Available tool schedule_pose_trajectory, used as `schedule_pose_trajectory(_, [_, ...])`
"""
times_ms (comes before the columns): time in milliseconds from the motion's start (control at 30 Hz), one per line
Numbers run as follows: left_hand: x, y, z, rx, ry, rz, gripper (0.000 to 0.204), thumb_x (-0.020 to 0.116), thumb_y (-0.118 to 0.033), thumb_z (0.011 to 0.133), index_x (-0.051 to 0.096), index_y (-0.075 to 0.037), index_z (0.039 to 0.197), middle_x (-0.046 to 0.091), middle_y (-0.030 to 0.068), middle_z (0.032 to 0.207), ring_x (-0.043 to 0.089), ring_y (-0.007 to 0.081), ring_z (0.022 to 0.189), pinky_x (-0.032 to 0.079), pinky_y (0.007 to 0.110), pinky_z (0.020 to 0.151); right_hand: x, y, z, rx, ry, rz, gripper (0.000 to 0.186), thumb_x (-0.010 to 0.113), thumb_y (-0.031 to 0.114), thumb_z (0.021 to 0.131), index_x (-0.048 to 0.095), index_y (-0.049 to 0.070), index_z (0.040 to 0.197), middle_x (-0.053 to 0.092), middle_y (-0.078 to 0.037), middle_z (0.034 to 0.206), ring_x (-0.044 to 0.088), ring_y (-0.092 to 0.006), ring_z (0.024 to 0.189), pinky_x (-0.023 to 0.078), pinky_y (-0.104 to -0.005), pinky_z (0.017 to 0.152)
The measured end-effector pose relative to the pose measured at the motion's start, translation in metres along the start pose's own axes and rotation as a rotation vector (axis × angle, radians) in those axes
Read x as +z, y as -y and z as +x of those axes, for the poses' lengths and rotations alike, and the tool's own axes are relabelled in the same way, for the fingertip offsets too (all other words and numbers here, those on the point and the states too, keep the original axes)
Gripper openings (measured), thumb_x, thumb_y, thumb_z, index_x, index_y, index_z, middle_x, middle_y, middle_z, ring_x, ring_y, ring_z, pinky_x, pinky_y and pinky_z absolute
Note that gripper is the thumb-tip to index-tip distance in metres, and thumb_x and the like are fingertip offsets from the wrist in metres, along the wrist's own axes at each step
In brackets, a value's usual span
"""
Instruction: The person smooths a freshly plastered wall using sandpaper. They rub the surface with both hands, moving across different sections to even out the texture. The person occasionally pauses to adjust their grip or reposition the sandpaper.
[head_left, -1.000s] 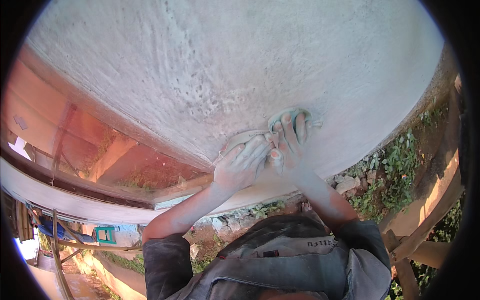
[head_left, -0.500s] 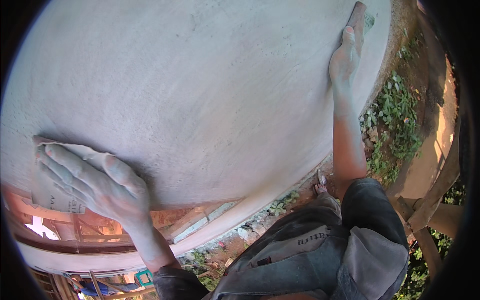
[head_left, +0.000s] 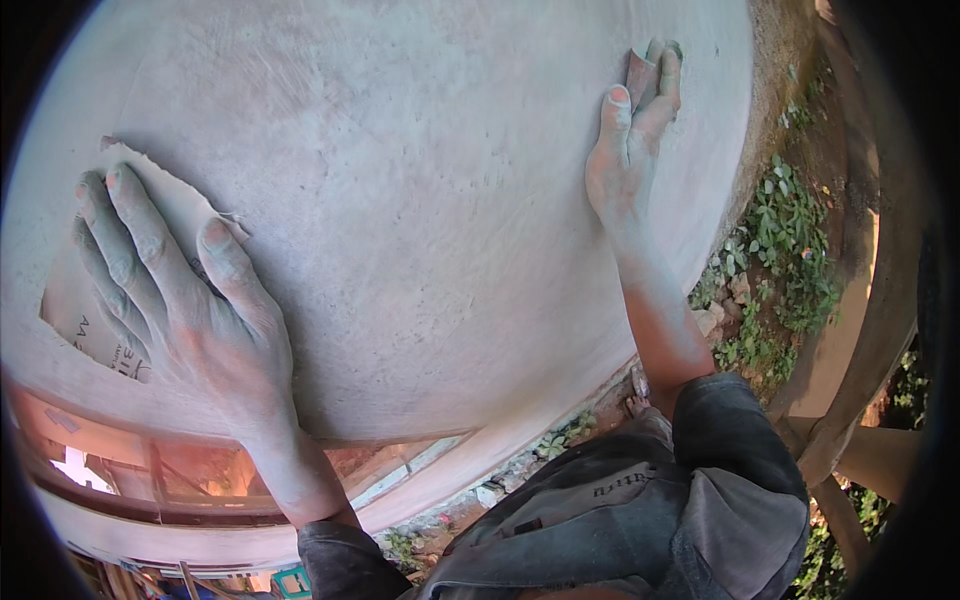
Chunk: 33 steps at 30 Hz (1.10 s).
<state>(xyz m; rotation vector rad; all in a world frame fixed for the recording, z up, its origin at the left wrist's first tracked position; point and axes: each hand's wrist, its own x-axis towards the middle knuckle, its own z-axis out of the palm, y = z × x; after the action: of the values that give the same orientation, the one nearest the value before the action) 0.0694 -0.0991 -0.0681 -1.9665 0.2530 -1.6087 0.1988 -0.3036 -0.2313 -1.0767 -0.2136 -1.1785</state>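
Dust-coated, my left hand [head_left: 190, 300] presses a torn sheet of sandpaper [head_left: 72, 312] against the pale plastered wall [head_left: 420, 220]. Its fingers lie nearly flat, and the sheet's paper back shows on both sides of them. Higher up on the right, my right hand [head_left: 628, 150] grips a small folded piece of sandpaper [head_left: 641, 80] against the same wall, thumb on the near side and fingers bent. Part of that piece is hidden by the fingers. Both forearms are stretched out and dusty.
A window opening [head_left: 200, 465] with a reddish frame lies below my left hand. Green plants [head_left: 790, 240] and stones grow along the wall's foot on the right. Wooden poles [head_left: 840, 430] stand at the far right. A green plastic item [head_left: 292, 582] shows at the bottom left.
My left hand and its sandpaper sheet have slid upward across the wall. My right hand has come down and to the left with its folded piece.
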Motion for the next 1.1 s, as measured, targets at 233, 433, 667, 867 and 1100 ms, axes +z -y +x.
schedule_pose_trajectory(233, [0.007, -0.092, -0.154, 0.363, 0.377, -0.227, 0.046, 0.044, -0.027, 0.09, 0.051, -0.014, 0.134, 0.046, 0.0044, 0.141, 0.037, 0.0231, 0.134, 0.023, 0.043, 0.11, -0.018, -0.015, -0.182, -0.455, 0.43, -0.53, 0.051, 0.043, 0.042, 0.095, 0.047, 0.008, 0.133, 0.037, -0.018, 0.144, 0.029, -0.0383, 0.136, 0.023, -0.0548, 0.107])
schedule_pose_trajectory(433, [-0.008, -0.026, -0.076, 0.308, 0.351, -0.01, 0.047, 0.035, -0.029, 0.097, 0.045, -0.007, 0.137, 0.042, 0.0122, 0.142, 0.037, 0.0296, 0.133, 0.024, 0.045, 0.109, -0.043, -0.041, -0.032, -0.305, 0.341, -0.569, 0.076, 0.039, 0.052, 0.093, 0.026, -0.003, 0.143, 0.023, -0.024, 0.148, 0.017, -0.0436, 0.138, 0.018, -0.054, 0.109])
schedule_pose_trajectory(667, [-0.004, -0.003, -0.013, 0.028, 0.015, 0.049, 0.05, 0.024, -0.026, 0.099, 0.034, 0.0, 0.142, 0.033, 0.0171, 0.147, 0.028, 0.0352, 0.137, 0.022, 0.044, 0.111, -0.004, -0.003, 0.003, -0.28, 0.216, -0.475, 0.079, 0.025, 0.058, 0.095, 0.026, -0.005, 0.142, 0.022, -0.026, 0.149, 0.014, -0.0421, 0.14, 0.011, -0.0501, 0.112])
schedule_pose_trajectory(867, [0.008, -0.087, -0.193, 0.401, 0.399, -0.23, 0.044, 0.044, -0.033, 0.093, 0.052, -0.016, 0.133, 0.044, 0.0014, 0.142, 0.042, 0.0248, 0.129, 0.029, 0.039, 0.105, -0.054, -0.036, -0.201, -0.449, 0.616, -0.51, 0.056, 0.035, 0.048, 0.094, 0.05, 0.003, 0.124, 0.044, -0.021, 0.136, 0.035, -0.0422, 0.129, 0.027, -0.0566, 0.103])
schedule_pose_trajectory(1100, [-0.011, 0.01, -0.062, 0.017, 0.064, -0.008, 0.052, 0.034, -0.03, 0.099, 0.036, 0.001, 0.14, 0.036, 0.0217, 0.144, 0.031, 0.0396, 0.134, 0.022, 0.047, 0.109, -0.034, -0.003, 0.0, 0.087, 0.146, -0.529, 0.072, 0.029, 0.05, 0.097, 0.021, -0.004, 0.144, 0.017, -0.024, 0.151, 0.009, -0.0439, 0.14, 0.008, -0.0539, 0.111])
